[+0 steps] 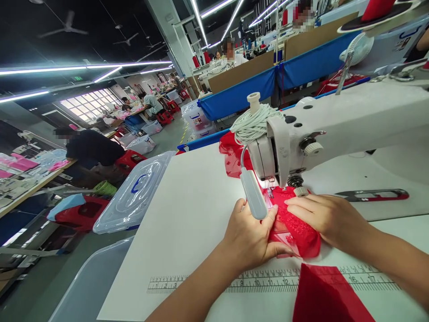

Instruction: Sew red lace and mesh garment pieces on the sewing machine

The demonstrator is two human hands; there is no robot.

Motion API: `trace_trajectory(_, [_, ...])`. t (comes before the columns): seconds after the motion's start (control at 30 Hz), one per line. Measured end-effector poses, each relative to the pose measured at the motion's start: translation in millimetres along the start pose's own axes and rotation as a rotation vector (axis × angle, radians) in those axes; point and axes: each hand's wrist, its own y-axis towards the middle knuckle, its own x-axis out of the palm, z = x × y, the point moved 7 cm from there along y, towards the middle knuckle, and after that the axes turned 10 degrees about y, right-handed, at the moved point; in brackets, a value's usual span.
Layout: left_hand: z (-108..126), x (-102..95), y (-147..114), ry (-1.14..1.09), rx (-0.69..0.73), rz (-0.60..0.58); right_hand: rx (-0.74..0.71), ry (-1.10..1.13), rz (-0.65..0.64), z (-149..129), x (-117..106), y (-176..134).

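Note:
Red lace fabric (293,219) lies bunched under the presser foot (270,192) of a white sewing machine (348,118). My left hand (250,235) grips its near left edge, thumb low and forefinger on top by the foot. From the right, my right hand (321,215) bears on the lace with fingers pressed together and bent; its thumb is hidden. A small grey lamp (254,194) on a bent neck hangs over my left fingers and hides part of them. More red mesh (234,154) lies behind the needle.
Red-handled thread snips (378,195) rest on the machine bed. A red cloth piece (326,295) covers part of the printed ruler (261,281) at the near edge. Lidded plastic bins (134,192) stand left of the table. Co-workers sit farther off.

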Motion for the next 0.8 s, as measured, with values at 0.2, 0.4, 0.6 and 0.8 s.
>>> trace_trajectory(0.2, [11,-1.4,0,0.052,0.059,-0.025,-0.007,0.104,0.069,-3,3,-5])
trace_trajectory(0.4, [12,-9.2,-1,0.026,0.037,0.032,0.016,0.110,0.055,-2,6,-4])
trace_trajectory(0.6, [11,-10.4,0,0.004,0.031,0.035,0.023,0.103,0.074,-1,5,-6])
trace_trajectory(0.8, [9,-8.8,-2,-0.005,0.014,0.060,0.022,0.066,0.095,-1,2,-4])
